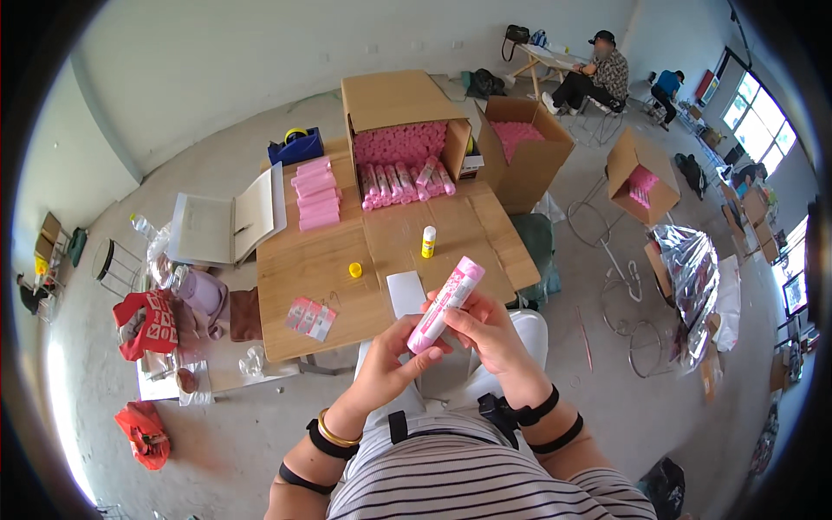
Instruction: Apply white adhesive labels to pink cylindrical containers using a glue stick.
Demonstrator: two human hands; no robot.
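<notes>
Both hands hold a pink roll (pixel 445 303) tilted above the near edge of the table. My left hand (pixel 394 360) is closed around its lower end. My right hand (pixel 492 336) grips it nearer the upper end, thumb on the printed white label around it. Just beyond stands an uncapped yellow glue stick (pixel 428 242), its yellow cap (pixel 355 269) apart to the left. A blank white sheet (pixel 405 295) lies partly behind my fingers. Several pink-and-white labels (pixel 310 319) are spread at the table's left front.
A cardboard box (pixel 403 91) on the wooden table (pixel 303 260) holds stacked pink rolls. More pink rolls (pixel 316 192) lie left of it, near a blue tape dispenser (pixel 295 146). An open binder (pixel 208 227) sits left; another carton (pixel 529 165) stands right. People sit farther back.
</notes>
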